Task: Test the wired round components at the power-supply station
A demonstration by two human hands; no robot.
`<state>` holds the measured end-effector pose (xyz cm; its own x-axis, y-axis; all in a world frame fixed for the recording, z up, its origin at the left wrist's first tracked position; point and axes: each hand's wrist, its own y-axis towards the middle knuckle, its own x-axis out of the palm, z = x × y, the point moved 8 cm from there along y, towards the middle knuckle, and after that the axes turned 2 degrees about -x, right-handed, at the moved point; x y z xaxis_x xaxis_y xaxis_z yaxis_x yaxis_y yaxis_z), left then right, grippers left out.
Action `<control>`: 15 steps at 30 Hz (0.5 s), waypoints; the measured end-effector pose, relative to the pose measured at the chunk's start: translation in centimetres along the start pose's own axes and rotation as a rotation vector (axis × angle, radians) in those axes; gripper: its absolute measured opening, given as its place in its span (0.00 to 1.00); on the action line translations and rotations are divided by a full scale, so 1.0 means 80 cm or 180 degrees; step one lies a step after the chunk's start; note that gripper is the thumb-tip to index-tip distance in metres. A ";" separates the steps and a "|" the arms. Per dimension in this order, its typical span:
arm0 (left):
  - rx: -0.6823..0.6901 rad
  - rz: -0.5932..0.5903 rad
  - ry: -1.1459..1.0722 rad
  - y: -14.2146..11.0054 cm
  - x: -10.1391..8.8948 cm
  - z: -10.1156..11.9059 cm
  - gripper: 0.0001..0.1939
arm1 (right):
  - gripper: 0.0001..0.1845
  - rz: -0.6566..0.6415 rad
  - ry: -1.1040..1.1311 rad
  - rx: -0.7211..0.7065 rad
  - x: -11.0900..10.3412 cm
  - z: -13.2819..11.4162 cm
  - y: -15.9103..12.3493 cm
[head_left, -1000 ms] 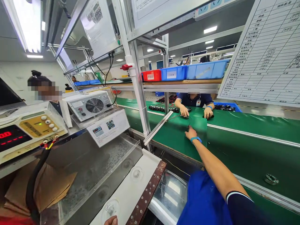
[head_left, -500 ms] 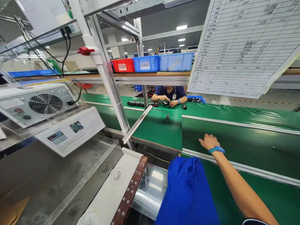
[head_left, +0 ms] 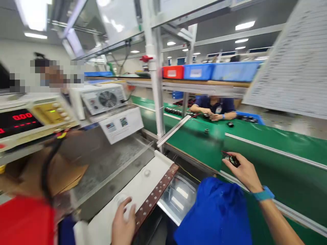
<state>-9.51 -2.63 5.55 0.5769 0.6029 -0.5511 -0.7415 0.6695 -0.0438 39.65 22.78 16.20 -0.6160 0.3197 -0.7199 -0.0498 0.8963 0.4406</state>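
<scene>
My right hand (head_left: 244,173), with a blue band at its wrist, is closed on a small black part with a red wire (head_left: 234,160), held between thumb and fingers above the green conveyor belt. Its exact kind is hard to make out. My left hand (head_left: 123,222) is open at the bottom of the view, thumb and fingers apart and curved. It hovers over or rests on a white strip with round fittings (head_left: 146,173); contact cannot be told. Beside this strip runs a brown bar with metal studs (head_left: 155,194). A blue cloth (head_left: 217,214) lies between my hands.
Across the belt (head_left: 189,144), a person (head_left: 216,107) handles small dark parts. A power supply with red digits (head_left: 22,119) and a grey fan unit (head_left: 104,98) stand left. A white post (head_left: 155,85) rises in the middle. Blue bins (head_left: 199,71) line the shelf.
My view has swung left. My right hand, bare over the belt before, now holds the small black part. My left hand has come into view at the bottom.
</scene>
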 end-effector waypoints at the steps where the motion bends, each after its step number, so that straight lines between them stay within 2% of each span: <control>1: 0.0415 0.0121 -0.0054 -0.015 -0.003 0.034 0.26 | 0.26 -0.0356 0.0263 -0.0413 0.012 -0.059 -0.001; 3: 0.1103 0.0444 0.0054 -0.047 -0.012 0.097 0.27 | 0.23 -0.1260 0.0800 -0.1274 0.039 -0.180 -0.019; 5: 0.1772 0.0907 0.0351 -0.080 -0.027 0.149 0.33 | 0.20 -0.2243 0.1297 -0.2130 0.067 -0.290 -0.059; 7: 0.2183 0.1253 0.0748 -0.103 -0.044 0.175 0.36 | 0.18 -0.2981 0.1706 -0.2731 0.101 -0.372 -0.100; 8: 0.2185 0.1265 0.0934 -0.106 -0.051 0.174 0.32 | 0.17 -0.3194 0.1883 -0.2890 0.123 -0.402 -0.116; 9: 0.1976 0.1153 0.1082 -0.103 -0.058 0.162 0.26 | 0.16 -0.3300 0.2033 -0.2955 0.151 -0.427 -0.128; 10: 0.1584 0.0938 0.1185 -0.095 -0.065 0.139 0.20 | 0.15 -0.3329 0.2132 -0.2942 0.185 -0.446 -0.137; 11: 0.1084 0.0681 0.1245 -0.087 -0.072 0.106 0.17 | 0.15 -0.3323 0.2156 -0.2891 0.222 -0.461 -0.146; 13: 0.0050 0.0199 0.1208 -0.082 -0.086 0.027 0.17 | 0.16 -0.3294 0.1845 -0.2715 0.304 -0.480 -0.162; 15: -0.0491 -0.0050 0.0966 -0.088 -0.097 -0.040 0.17 | 0.17 -0.3341 0.1232 -0.2634 0.379 -0.490 -0.184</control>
<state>-9.86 -13.42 7.48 0.4775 0.4208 -0.7713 -0.7897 0.5903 -0.1669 -9.12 7.22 8.89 -0.1707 -0.6080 -0.7754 -0.9811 0.1780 0.0764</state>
